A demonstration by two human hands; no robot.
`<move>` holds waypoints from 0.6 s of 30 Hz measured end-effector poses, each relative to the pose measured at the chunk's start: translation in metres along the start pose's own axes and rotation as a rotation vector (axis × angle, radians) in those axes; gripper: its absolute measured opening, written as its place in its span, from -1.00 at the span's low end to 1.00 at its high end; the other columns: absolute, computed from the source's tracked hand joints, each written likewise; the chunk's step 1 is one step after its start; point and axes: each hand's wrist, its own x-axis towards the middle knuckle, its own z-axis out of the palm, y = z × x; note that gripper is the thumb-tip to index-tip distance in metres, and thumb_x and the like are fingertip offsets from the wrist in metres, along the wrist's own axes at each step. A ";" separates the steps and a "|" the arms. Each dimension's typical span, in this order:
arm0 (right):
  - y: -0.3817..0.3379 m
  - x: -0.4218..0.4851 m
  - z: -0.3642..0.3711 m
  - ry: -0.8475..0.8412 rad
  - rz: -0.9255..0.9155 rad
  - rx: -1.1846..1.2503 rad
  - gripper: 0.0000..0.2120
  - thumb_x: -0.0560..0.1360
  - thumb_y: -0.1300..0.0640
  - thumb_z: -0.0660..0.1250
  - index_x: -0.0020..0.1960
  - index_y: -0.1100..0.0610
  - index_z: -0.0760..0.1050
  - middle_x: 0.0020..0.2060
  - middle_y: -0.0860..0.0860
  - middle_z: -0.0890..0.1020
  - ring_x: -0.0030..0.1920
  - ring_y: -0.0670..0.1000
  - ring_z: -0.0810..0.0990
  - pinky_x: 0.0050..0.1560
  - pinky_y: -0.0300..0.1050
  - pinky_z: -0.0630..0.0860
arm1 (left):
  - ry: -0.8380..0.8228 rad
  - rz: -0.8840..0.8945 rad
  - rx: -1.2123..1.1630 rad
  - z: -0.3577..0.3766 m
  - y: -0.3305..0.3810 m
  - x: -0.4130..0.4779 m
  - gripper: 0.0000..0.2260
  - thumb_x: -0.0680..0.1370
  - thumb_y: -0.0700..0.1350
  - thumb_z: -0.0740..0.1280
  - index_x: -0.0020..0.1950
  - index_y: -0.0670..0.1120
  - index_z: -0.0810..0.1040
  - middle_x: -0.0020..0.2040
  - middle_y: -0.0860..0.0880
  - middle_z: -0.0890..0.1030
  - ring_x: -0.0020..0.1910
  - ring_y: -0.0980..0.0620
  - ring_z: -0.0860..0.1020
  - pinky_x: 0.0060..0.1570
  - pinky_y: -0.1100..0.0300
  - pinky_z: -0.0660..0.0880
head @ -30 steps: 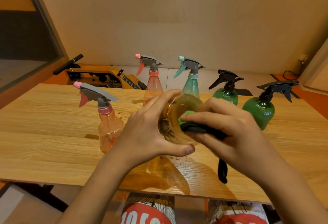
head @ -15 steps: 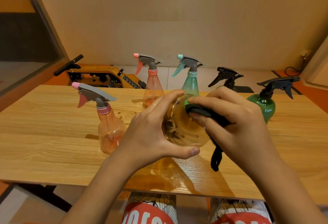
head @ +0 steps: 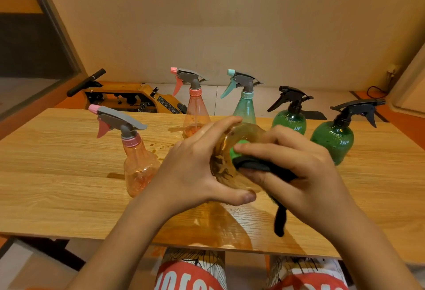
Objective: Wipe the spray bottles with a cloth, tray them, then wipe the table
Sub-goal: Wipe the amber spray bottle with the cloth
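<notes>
We grip the amber spray bottle (head: 223,165) in our left hand (head: 195,172), fingers curled over its top and thumb hooked beneath, holding it on its side above the wooden table (head: 57,174) with its base turned toward us. Our right hand (head: 305,174) pinches a black cloth (head: 259,166) between curled fingers and thumb and presses it against that base; one end of the cloth dangles below this hand. A green patch shows at our right fingertips, and we cannot tell what it belongs to.

Just left of the left hand a peach bottle with a pink nozzle (head: 138,165) stands upright. Beyond the left hand stands a second peach bottle (head: 195,115), and beyond the meeting of both hands a teal bottle (head: 245,105). Beyond the right hand is a green bottle with a black trigger (head: 289,119); farther to that hand's right stands another green bottle (head: 333,138). Small brown spots mark the table just beyond the left hand.
</notes>
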 end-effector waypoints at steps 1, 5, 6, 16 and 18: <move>0.002 -0.003 -0.003 -0.026 0.001 -0.001 -0.69 0.53 -0.01 0.37 0.24 0.02 0.66 -0.06 -0.09 0.58 -0.02 -0.06 0.57 -0.07 -0.20 0.47 | 0.009 -0.004 -0.007 -0.002 -0.002 -0.001 -0.07 0.22 0.45 0.46 0.53 0.29 0.21 0.38 0.22 0.47 0.28 0.17 0.50 0.22 -0.07 0.56; 0.008 -0.001 -0.008 0.104 0.086 -0.065 -0.69 0.54 -0.01 0.35 0.24 0.02 0.64 -0.08 -0.05 0.57 -0.06 -0.05 0.55 -0.11 -0.15 0.47 | -0.006 0.028 0.025 0.002 0.002 -0.002 -0.06 0.23 0.46 0.45 0.54 0.27 0.20 0.40 0.25 0.44 0.30 0.23 0.45 0.22 -0.04 0.56; 0.005 0.002 -0.007 0.117 0.076 -0.074 -0.69 0.54 0.00 0.35 0.24 0.03 0.64 -0.08 -0.04 0.57 -0.07 -0.05 0.54 -0.11 -0.17 0.47 | -0.011 0.026 0.002 0.004 0.004 -0.001 -0.06 0.23 0.45 0.45 0.54 0.27 0.20 0.40 0.27 0.44 0.30 0.26 0.44 0.23 -0.01 0.55; 0.013 -0.007 -0.001 0.159 0.333 0.304 -0.80 0.54 -0.03 0.41 0.15 -0.10 0.65 -0.03 -0.12 0.68 0.06 -0.05 0.64 0.03 -0.28 0.53 | 0.039 -0.017 0.031 0.001 -0.008 -0.009 -0.03 0.22 0.49 0.45 0.55 0.39 0.11 0.39 0.38 0.39 0.38 0.21 0.45 0.29 -0.13 0.53; 0.012 -0.003 0.007 0.177 0.453 0.452 -0.88 0.58 0.01 0.39 0.09 -0.07 0.67 -0.07 -0.08 0.70 -0.01 -0.09 0.67 -0.03 -0.27 0.56 | 0.014 -0.036 0.037 0.005 -0.011 -0.014 0.00 0.20 0.50 0.44 0.54 0.49 0.02 0.37 0.54 0.30 0.38 0.43 0.35 0.40 0.15 0.43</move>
